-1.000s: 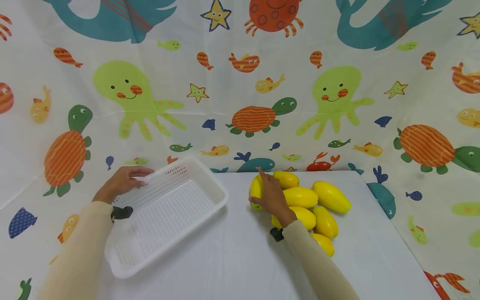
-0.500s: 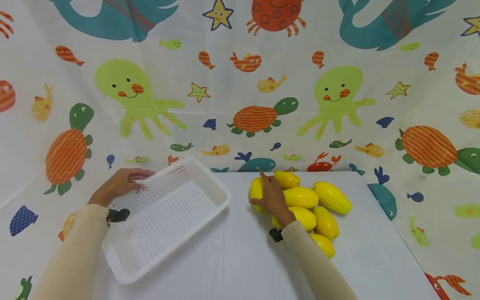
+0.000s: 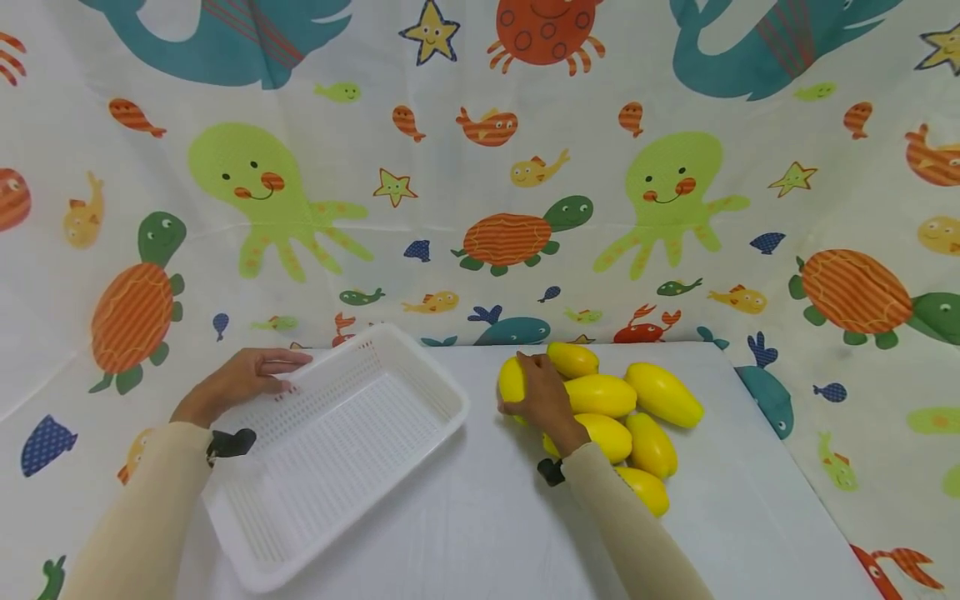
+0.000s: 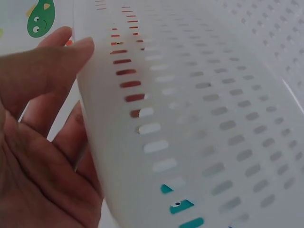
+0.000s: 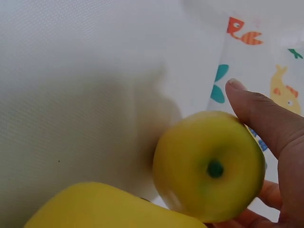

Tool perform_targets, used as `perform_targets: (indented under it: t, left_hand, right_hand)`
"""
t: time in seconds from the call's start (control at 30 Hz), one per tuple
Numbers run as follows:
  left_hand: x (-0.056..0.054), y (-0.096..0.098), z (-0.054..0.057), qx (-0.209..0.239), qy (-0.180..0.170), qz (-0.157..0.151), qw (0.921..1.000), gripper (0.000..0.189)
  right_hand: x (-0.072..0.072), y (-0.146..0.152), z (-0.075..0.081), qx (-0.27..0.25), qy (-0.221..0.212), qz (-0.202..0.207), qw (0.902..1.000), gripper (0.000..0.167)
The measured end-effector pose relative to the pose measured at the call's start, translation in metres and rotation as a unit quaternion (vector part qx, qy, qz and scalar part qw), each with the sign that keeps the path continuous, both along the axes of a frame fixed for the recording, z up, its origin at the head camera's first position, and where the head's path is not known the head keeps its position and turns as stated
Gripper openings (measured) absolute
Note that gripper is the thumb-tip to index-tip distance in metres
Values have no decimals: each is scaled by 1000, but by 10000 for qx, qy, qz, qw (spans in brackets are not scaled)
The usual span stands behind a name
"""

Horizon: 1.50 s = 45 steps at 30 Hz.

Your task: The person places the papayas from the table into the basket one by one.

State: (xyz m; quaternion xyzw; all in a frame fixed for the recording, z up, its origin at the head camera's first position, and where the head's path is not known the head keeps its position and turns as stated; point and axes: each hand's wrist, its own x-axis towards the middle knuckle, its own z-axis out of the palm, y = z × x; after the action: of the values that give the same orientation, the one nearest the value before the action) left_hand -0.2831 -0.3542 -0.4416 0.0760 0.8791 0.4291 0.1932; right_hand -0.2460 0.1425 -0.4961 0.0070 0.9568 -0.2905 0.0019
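A white plastic basket [image 3: 352, 467] with slotted walls stands tilted at an angle on the left of the table. My left hand [image 3: 236, 385] holds its far left rim; in the left wrist view the thumb [image 4: 83, 50] lies at the rim's edge and the other fingers are outside the wall. On the right, my right hand [image 3: 546, 398] grips a yellow mango [image 3: 512, 382] at the left end of a group. The right wrist view shows that mango's green stem spot [image 5: 215, 168], with the thumb on one side and fingers partly hidden below.
Several more yellow mangoes [image 3: 600, 395] lie close together around and under the right forearm, one [image 3: 663, 394] at the far right. The white tabletop [image 3: 465, 517] ends at a curtain [image 3: 450, 192] printed with sea animals.
The basket has slid toward me and turned slightly, my left hand moving with it. My right index finger, raised before, has come down onto the mango, which stays near its place.
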Motion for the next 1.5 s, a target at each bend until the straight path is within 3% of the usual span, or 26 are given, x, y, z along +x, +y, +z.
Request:
perform_targets:
  t: [0.33, 0.8, 1.13, 1.5]
  left_hand:
    - [12, 4, -1, -150, 619, -263, 9976, 59]
    - [25, 5, -3, 501, -174, -397, 9978, 65]
    - [33, 4, -7, 1075, -305, -1099, 9876, 63]
    - [37, 5, -13, 1291, -636, -1190, 9824, 64]
  right_hand:
    - [2, -1, -2, 37, -23, -43, 10000, 101]
    - [2, -3, -8, -62, -337, -150, 9993, 107]
    - [1, 1, -10, -208, -361, -29, 9991, 105]
    - [-1, 3, -11, -146, -315, -23, 9994, 102]
